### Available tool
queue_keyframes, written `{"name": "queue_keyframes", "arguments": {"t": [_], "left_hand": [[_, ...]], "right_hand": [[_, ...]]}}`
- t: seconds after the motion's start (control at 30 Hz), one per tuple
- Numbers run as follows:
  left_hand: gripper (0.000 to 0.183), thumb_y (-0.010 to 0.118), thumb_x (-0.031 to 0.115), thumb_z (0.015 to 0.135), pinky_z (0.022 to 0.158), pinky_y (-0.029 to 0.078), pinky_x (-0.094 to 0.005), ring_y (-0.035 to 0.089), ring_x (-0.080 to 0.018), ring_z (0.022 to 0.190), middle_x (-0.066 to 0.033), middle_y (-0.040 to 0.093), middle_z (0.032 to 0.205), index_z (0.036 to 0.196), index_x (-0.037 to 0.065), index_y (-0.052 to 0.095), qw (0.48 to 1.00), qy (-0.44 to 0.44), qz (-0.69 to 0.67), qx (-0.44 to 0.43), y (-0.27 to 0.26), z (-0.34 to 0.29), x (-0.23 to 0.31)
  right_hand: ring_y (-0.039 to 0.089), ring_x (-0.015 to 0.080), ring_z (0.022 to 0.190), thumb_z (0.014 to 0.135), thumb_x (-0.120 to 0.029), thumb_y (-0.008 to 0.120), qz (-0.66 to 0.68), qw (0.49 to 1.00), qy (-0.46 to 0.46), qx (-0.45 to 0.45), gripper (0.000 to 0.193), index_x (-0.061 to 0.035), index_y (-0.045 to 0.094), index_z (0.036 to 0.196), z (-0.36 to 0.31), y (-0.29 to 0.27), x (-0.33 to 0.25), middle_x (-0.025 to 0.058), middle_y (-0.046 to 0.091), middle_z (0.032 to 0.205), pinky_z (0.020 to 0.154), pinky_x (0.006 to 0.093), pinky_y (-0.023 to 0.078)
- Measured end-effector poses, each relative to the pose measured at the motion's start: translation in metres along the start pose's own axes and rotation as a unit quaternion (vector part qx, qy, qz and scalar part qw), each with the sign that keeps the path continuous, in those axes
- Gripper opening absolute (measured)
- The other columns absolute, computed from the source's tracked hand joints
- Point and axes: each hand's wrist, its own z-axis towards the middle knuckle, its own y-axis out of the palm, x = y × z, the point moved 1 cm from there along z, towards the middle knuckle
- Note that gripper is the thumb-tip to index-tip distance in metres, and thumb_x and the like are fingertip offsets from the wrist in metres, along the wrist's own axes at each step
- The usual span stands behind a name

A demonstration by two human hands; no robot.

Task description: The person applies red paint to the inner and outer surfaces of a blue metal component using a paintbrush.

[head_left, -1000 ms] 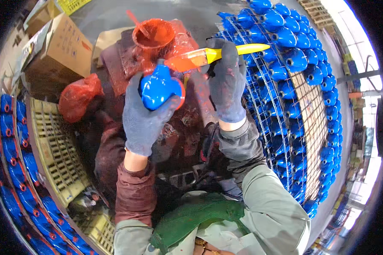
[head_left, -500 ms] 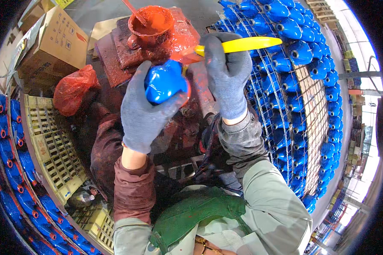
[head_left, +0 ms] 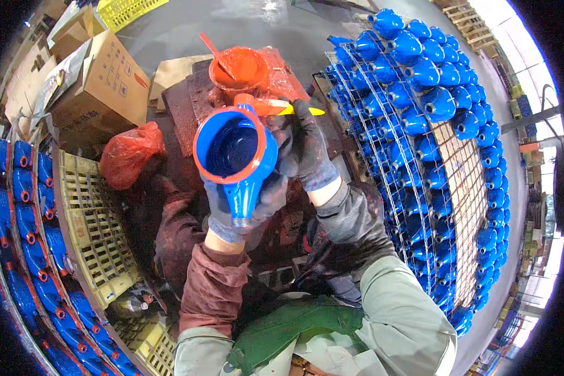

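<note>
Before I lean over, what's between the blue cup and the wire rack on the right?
In the head view, the gloved right hand, holding a yellow brush, lies between the blue cup and the wire rack.

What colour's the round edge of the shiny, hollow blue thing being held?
The round edge of the hollow blue thing is orange-red, clearest in the head view.

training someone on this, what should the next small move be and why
Probably a light stroke of the brush around the red far stub of the blue part: the right hand has the bristles close beside it, and the left hand holds the part with its red-rimmed opening facing the camera.
</note>
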Motion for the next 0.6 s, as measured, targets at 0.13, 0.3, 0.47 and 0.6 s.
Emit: {"name": "queue_keyframes", "arguments": {"t": [0.13,0.3,0.47,0.6], "left_hand": [[0.104,0.059,0.074,0.071,0.055,0.052,-0.0283,0.063,-0.0208,0.069,-0.0270,0.046,0.130,0.141,0.002,0.033,0.976,0.051,0.208,0.031,0.027,-0.012,0.020],[0.085,0.052,0.069,0.083,0.090,0.051,-0.0547,0.059,-0.0350,0.112,-0.0252,0.060,0.117,0.130,-0.002,0.047,0.998,-0.037,0.024,-0.043,0.015,-0.009,0.035],[0.067,0.067,0.049,0.081,0.087,0.051,-0.0434,0.062,-0.0324,0.104,-0.0194,0.062,0.116,0.127,0.002,0.052,0.630,0.237,0.711,0.206,-0.027,0.000,0.029],[0.065,0.070,0.047,0.075,0.080,0.052,-0.0437,0.061,-0.0394,0.097,-0.0216,0.061,0.111,0.125,0.009,0.055,0.283,0.231,0.903,0.226,-0.012,0.000,0.017]], "right_hand": [[0.064,0.0207,0.056,0.097,-0.045,0.050,-0.081,0.993,-0.044,0.074,0.039,-0.0069,0.057,0.102,0.007,-0.005,-0.021,0.0100,0.066,0.075,0.045,0.0210,0.050],[0.064,0.0211,0.062,0.094,-0.047,0.053,-0.106,0.988,-0.106,0.047,0.042,-0.0059,0.059,0.100,-0.002,0.018,-0.037,0.0088,0.065,0.073,0.056,0.0313,0.053],[0.055,0.0152,0.058,0.098,-0.025,0.046,-0.505,0.809,-0.291,0.069,0.027,-0.0009,0.056,0.105,-0.021,0.059,-0.029,0.0058,0.059,0.071,0.053,0.0274,0.044],[0.053,0.0087,0.051,0.090,-0.025,0.065,-0.481,0.808,-0.333,0.070,0.025,-0.0008,0.063,0.095,-0.015,0.046,-0.017,0.0030,0.062,0.069,0.045,0.0211,0.038]]}}
